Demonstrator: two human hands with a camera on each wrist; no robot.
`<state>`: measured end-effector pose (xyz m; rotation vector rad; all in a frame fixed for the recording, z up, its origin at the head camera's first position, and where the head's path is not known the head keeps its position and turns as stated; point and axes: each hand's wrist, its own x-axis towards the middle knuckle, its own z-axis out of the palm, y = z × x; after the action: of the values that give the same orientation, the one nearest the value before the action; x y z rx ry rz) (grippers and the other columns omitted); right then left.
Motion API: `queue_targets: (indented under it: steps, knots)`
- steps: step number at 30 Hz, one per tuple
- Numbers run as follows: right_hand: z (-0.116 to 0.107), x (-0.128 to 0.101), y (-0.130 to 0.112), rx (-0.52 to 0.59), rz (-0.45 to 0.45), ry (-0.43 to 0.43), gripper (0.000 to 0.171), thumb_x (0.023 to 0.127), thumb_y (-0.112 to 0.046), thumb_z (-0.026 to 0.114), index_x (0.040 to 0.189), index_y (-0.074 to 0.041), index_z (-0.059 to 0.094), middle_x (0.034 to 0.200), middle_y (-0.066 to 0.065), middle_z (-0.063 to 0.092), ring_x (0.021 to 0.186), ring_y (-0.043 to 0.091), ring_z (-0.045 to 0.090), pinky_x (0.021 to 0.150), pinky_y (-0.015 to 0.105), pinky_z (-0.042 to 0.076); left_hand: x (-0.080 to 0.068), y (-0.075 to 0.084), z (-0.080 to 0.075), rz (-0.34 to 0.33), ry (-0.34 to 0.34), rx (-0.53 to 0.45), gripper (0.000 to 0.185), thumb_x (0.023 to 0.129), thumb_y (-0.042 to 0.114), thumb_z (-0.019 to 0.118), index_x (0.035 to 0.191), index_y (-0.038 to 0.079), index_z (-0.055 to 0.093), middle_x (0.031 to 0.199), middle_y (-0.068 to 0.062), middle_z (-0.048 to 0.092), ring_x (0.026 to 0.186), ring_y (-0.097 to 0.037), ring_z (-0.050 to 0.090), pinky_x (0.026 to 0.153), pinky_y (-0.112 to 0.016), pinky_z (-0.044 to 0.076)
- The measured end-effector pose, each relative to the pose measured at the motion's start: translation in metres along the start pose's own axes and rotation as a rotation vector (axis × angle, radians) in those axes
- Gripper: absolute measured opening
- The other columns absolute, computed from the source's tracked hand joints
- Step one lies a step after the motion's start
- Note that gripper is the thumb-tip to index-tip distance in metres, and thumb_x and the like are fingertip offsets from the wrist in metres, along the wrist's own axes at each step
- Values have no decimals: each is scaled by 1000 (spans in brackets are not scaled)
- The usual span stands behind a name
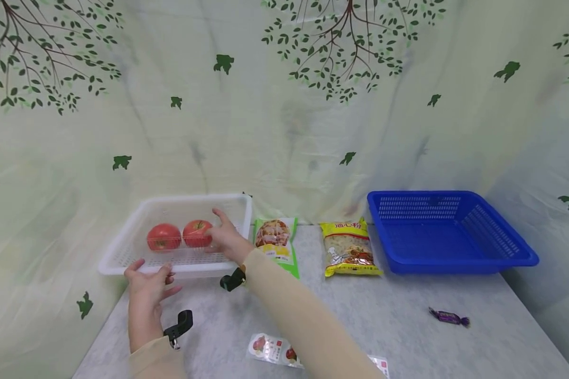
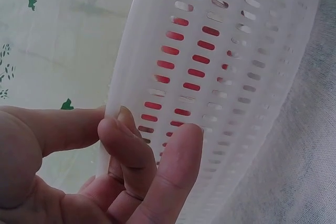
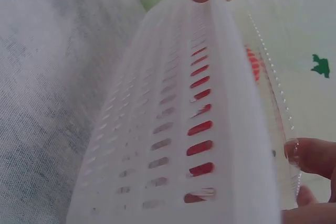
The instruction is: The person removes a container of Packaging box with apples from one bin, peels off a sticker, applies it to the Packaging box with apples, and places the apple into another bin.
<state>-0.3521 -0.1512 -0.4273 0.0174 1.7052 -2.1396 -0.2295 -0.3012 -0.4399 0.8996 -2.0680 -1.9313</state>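
Two red apples, the left apple (image 1: 164,237) and the right apple (image 1: 197,233), lie side by side in a white perforated basket (image 1: 247,210). Clear plastic packaging (image 3: 287,124) with a beaded edge is around them. My left hand (image 1: 146,284) pinches the basket's near rim between thumb and fingers, also visible in the left wrist view. Over the basket's right part, my right hand (image 1: 227,237) holds the end of the clear packaging beside the right apple. Part of its grip is hidden.
Right of the basket lie a green-and-white food packet (image 1: 277,239) and a yellow bag of pasta (image 1: 351,247). A blue basket (image 1: 431,258) stands farther right, with a purple-wrapped candy (image 1: 449,317) in front. A strip of small packets (image 1: 271,347) lies partly under my right forearm.
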Motion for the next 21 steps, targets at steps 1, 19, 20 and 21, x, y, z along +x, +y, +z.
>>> queue_targets:
  steps: [1, 19, 20, 21]
  knots:
    - [-1, -1, -2, 6, -11, 3, 80, 95, 11, 61, 159, -35, 47, 169, 23, 32, 71, 15, 47, 94, 60, 62, 0, 0, 0, -3, -1, 4, 85, 107, 13, 59, 164, 17, -4, 114, -13, 47, 67, -6, 62, 65, -32, 65]
    - [-38, -51, -68, 30, -22, -153, 80, 99, 7, 57, 164, -36, 39, 176, 20, 16, 152, 42, 39, 103, 62, 56, 2, 2, 1, -37, 12, 22, 89, 107, 18, 61, 166, 20, -5, 118, -11, 45, 71, -7, 63, 67, -33, 66]
    - [-41, -55, -72, 27, -18, -162, 80, 100, 7, 57, 164, -37, 39, 176, 20, 15, 153, 44, 38, 104, 63, 56, 2, 2, 1, -35, 13, 25, 89, 107, 18, 61, 165, 20, -5, 117, -11, 45, 70, -6, 63, 67, -33, 66]
    - [-45, -59, -76, 24, -14, -173, 81, 100, 7, 57, 164, -39, 39, 177, 19, 15, 153, 45, 37, 104, 63, 55, 2, 2, 0, -35, 13, 27, 89, 107, 18, 62, 165, 20, -5, 117, -11, 45, 69, -6, 63, 66, -33, 66]
